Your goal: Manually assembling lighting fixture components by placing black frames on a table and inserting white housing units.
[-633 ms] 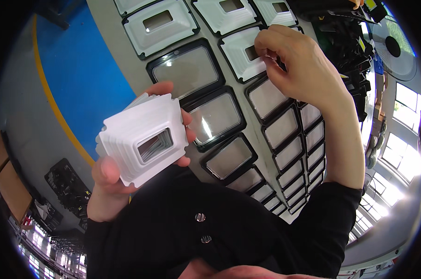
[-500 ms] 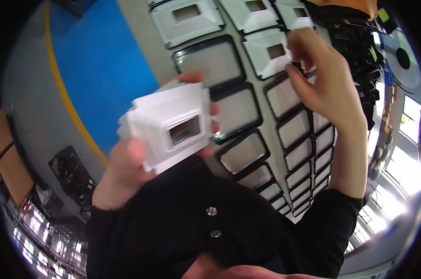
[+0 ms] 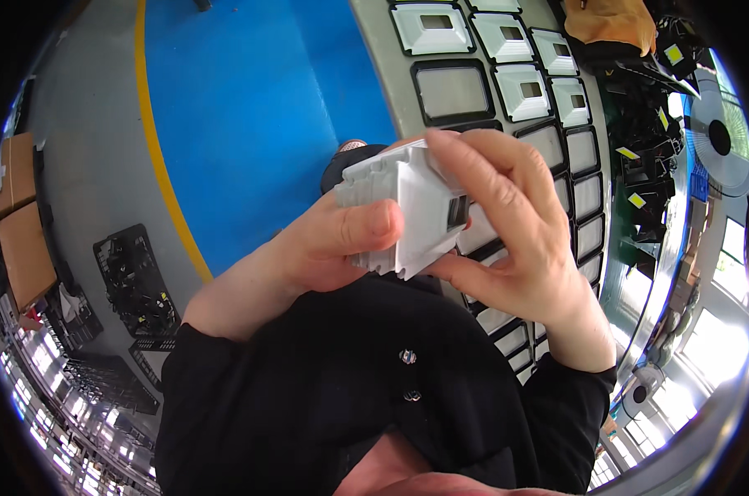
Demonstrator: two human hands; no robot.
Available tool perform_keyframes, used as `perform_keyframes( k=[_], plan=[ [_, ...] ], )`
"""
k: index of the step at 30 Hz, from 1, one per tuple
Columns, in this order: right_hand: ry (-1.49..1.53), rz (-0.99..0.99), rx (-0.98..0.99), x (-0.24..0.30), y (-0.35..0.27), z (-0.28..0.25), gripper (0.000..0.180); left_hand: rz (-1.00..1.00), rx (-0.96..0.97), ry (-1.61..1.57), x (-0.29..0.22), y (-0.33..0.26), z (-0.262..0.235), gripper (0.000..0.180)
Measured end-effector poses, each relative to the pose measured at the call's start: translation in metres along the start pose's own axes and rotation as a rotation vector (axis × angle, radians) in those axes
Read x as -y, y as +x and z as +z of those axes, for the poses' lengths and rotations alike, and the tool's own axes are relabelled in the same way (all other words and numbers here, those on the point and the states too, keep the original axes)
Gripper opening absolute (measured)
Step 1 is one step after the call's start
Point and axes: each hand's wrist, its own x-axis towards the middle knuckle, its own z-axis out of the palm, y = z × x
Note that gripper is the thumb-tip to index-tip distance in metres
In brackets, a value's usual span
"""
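Observation:
My left hand is closed round a stack of white flared reflector frames, its thumb lying along the side of the stack. The front reflector frame has a rectangular opening in its middle. Reaching across from the right, my right hand spans this front piece, fingers at its far edge and thumb at its near edge. The fingertips behind the stack are hidden. On the table beyond lie black-rimmed rectangular panels; some carry a white reflector frame, such as this seated reflector frame, and others show a bare pane.
The grey table runs away on the right, its left edge beside a blue floor strip. Black housings with yellow squares and an orange cloth line its far right. Cardboard boxes and a black rack stand left.
My right hand has come from a reflector frame on the table to the stack. The stack has moved right and turned in my left hand. The view has shifted, showing more blue floor.

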Motion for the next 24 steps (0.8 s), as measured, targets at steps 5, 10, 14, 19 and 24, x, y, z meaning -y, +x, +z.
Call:
perform_keyframes(
  k=[5,10,14,19,24],
  plan=[
    [0.084,0.058,0.009,0.017,-0.002,0.001,0.083,-0.037,0.030,0.068,-0.005,-0.015,0.003,0.085],
    [0.052,0.020,-0.013,0.025,-0.006,0.004,0.087,-0.041,0.058,0.012,-0.008,-0.022,0.011,0.076],
    [0.093,0.024,-0.025,0.029,-0.006,0.005,0.085,-0.022,0.079,-0.047,-0.005,-0.027,0.010,0.070],
    [0.115,-0.030,-0.142,0.029,-0.004,0.007,0.083,0.048,-0.014,-0.075,-0.003,-0.026,0.012,0.067],
    [-0.114,-0.041,-0.253,0.026,-0.024,0.021,0.064,0.130,-0.019,0.080,-0.002,-0.020,0.004,0.080]
  ],
)
